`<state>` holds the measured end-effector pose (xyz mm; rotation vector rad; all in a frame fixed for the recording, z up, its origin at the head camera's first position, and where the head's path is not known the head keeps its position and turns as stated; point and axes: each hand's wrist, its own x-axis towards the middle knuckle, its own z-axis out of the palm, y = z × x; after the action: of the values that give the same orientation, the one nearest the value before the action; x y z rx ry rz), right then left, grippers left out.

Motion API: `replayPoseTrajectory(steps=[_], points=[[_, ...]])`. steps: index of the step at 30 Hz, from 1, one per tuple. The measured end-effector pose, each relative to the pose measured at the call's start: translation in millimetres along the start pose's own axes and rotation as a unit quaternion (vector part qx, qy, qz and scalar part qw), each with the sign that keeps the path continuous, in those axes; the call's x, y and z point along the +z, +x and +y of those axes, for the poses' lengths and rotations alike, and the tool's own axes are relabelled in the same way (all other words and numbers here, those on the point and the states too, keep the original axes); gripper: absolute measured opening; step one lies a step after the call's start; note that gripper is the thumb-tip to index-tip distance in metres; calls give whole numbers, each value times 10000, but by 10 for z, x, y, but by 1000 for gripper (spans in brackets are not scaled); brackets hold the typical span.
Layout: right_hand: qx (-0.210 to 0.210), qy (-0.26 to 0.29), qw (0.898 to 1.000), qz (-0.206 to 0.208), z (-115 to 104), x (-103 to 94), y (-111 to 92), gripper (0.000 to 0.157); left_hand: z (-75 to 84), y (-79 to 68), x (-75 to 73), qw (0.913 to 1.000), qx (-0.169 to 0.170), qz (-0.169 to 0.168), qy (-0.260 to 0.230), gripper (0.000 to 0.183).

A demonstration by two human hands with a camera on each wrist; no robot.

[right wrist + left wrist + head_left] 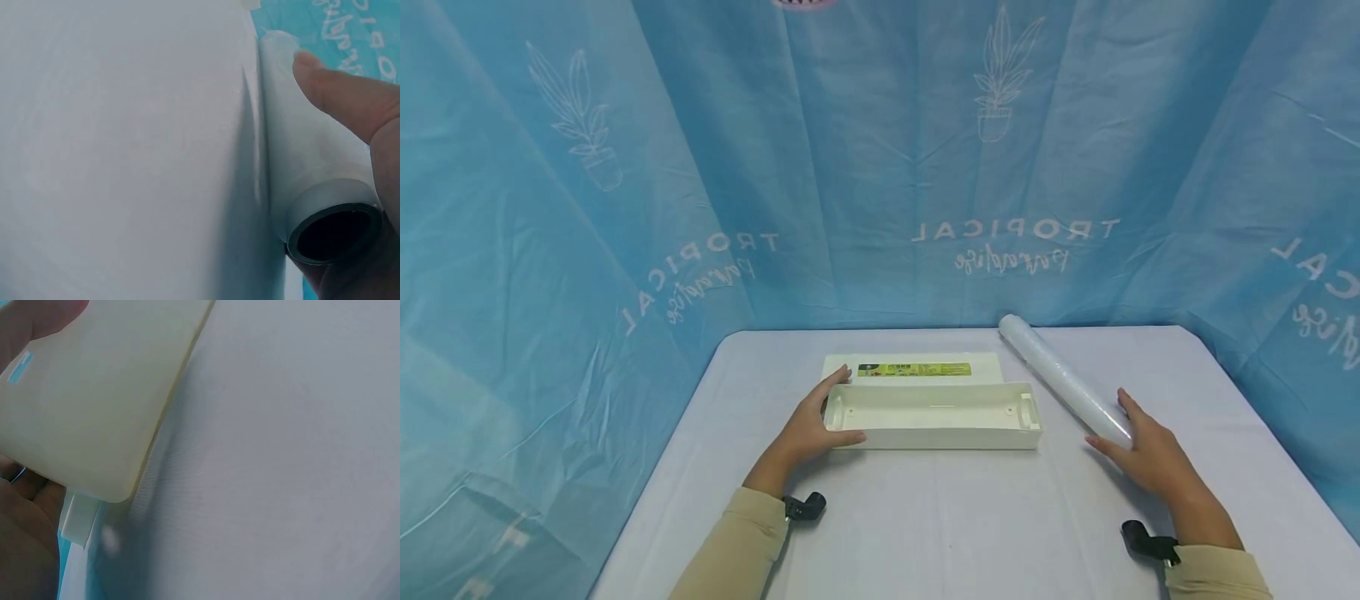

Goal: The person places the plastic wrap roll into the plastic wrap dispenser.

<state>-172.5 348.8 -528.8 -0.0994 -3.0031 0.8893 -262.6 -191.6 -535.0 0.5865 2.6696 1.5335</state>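
An off-white plastic cling film dispenser box (940, 439), long and shallow, lies open side up on the table. My left hand (808, 425) holds its left end, thumb on the front wall and fingers around the back. In the left wrist view, the thumb (59, 315) presses the wall of the box (94, 412). A roll of cling film (1063, 375) lies slanting to the right of the box. My right hand (1157, 458) grips its near end, thumb on one side and fingers on the other. The right wrist view shows the roll's dark hollow core (334, 234).
Just behind the box lies a white lid (988, 367) with a yellow-green label (913, 369). The white-covered table (880, 533) ends at a blue printed curtain (865, 167), which hangs behind and on both sides.
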Motion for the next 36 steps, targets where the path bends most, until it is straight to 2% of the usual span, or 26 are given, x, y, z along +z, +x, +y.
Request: replayPoseTrajectory(steps=[6,13,18,28,36], points=[[-87,171,9995,245,40,28,-22,111,-12,-9,22,9999,-20,48,-110,119],[6,231,9994,254,38,50,-21,97,-13,-34,25,9994,-94,72,-339,123],[54,292,9991,317,20,47,-28,96,-11,-28,35,9984,-194,88,-521,127],[160,616,9959,637,26,70,-48,93,-43,-14,40,9964,-165,65,-832,128],[453,1157,9893,765,75,87,-43,92,-59,-10,47,9953,-231,49,-944,129]])
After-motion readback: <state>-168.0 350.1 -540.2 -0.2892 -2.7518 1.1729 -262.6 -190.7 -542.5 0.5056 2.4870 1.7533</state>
